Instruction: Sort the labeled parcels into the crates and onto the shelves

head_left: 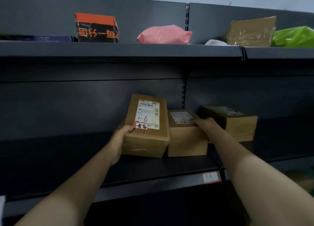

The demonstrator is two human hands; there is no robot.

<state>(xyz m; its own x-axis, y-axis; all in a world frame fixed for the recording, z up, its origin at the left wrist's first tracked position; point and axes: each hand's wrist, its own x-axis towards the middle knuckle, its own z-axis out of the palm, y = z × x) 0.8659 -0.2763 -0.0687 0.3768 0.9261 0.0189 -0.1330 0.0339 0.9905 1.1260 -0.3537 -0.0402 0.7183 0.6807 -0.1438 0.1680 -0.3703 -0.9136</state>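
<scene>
The parcel marked "1-6" (146,125), a brown cardboard box with a white shipping label and a red-bordered sticker on top, sits on the middle shelf (153,168), skewed a little and touching the neighbouring box on its right. The left hand (121,137) grasps its near left corner: the thumb lies on the top face just beside the sticker, and the fingers wrap round the side, where they are hidden.

The middle parcel (185,134), a lower cardboard box with its own label, stands just to the right. The right hand (206,126) holds it, wedged between this box and the third parcel (229,122). Its fingers hook over the top right edge and reach the label.

On the shelf's front lip, below the right forearm, is a red-bordered shelf tag (211,177) with blurred writing.

The upper shelf (119,49) carries a dark blue flat item (42,38), an orange-and-black box (96,28), a pink poly mailer (163,34), a small white package (215,42), a taped cardboard box (250,32) and a green bag (294,37).
</scene>
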